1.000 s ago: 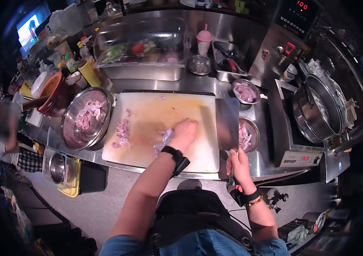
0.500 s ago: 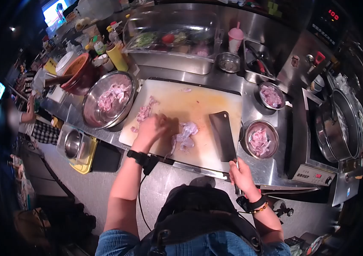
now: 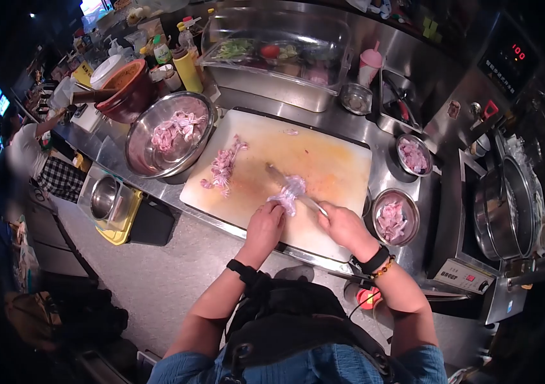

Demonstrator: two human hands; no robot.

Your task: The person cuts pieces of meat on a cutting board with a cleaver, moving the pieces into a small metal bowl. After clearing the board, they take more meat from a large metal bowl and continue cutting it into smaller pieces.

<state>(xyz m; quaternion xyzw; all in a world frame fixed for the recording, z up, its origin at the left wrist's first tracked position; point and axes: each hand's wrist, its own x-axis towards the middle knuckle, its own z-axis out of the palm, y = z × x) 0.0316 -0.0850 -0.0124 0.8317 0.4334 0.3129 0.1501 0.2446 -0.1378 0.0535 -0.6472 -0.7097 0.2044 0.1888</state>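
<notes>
A pale, glistening piece of raw meat (image 3: pixel 295 186) lies on the white cutting board (image 3: pixel 339 168), in front of me. My left hand (image 3: pixel 266 225) has its fingers closed on the near end of that piece. In my right hand (image 3: pixel 343 225) is the handle of a cleaver (image 3: pixel 312 203). Its blade, seen nearly edge-on, crosses the meat diagonally; whether it touches cannot be told. A row of chopped raw meat (image 3: pixel 224 168) lies on the board's left side, and a small scrap (image 3: pixel 291 132) rests near the far edge.
Left of the board is a large steel bowl (image 3: pixel 133 150) of meat. Two smaller bowls, the nearer (image 3: pixel 415 217) and the farther (image 3: pixel 430 159), hold meat at right. A clear-lidded container (image 3: pixel 272 83) stands behind. A person (image 3: pixel 26 150) is at far left.
My left hand has moved from the chopped row to the meat. My right hand has lifted the cleaver from the board's right side and brought it leftward over the meat. The view has shifted slightly.
</notes>
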